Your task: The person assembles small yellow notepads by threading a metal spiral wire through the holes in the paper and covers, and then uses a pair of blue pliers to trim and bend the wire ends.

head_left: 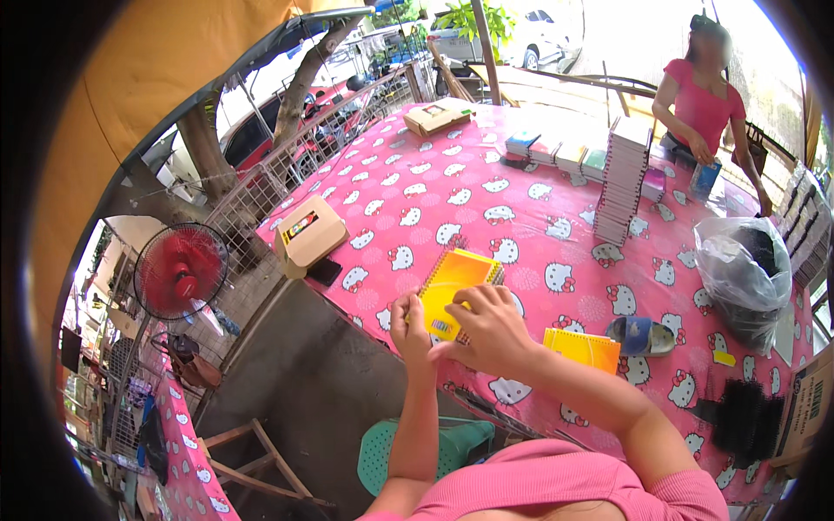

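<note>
A stack of yellow-orange spiral notebooks point(469, 269) is tilted in front of me at the near edge of the pink table. My left hand point(412, 330) grips its left edge, with the fingers wrapped round the side. Across the lower right part of the top cover lies my right hand point(493, 325). Its fingers are bent against the notebook, and its thumb is at the bottom edge. Partly behind my right forearm, another yellow spiral notebook point(584, 349) rests on the table. Just right of it is a blue slipper point(641, 335).
A tall stack of spiral notebooks point(622, 182) stands right of centre, with several lower stacks point(556, 153) behind. A co-worker point(705, 104) in pink handles a blue item. A plastic bag point(743, 273), two cardboard boxes point(311, 236), a red fan point(182, 271) and a green stool point(391, 451) surround me.
</note>
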Demonstrator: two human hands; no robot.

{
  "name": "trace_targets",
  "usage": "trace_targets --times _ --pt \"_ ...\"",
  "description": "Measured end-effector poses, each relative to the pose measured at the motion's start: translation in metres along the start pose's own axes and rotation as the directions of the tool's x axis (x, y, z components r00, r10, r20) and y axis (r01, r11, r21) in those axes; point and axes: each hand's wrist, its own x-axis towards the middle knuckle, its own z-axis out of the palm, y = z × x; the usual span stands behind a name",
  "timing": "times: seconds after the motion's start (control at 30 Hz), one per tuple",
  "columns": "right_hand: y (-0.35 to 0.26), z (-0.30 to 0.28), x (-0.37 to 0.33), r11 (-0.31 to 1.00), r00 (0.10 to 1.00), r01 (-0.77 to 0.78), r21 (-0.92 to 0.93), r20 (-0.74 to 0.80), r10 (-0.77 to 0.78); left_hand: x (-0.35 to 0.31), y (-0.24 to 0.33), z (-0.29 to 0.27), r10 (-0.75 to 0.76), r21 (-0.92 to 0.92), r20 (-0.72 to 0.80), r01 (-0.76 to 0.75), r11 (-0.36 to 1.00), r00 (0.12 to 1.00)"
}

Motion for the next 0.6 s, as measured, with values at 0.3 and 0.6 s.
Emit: trace_targets --times 0.3,0.6 --pt "0.064 0.012 0.005 0.95 0.919 -0.245 0.196 -0.266 0.292 0.009 0.008 -0.009 0.271 0.162 -0.166 -0.245 0.956 0.948" --pt "-0.031 -0.187 -0.011 0.453 0.927 0.158 0.877 0.027 -0.375 -0.101 0.257 0.007 0.899 -0.694 0.213 -0.589 0.415 0.382"
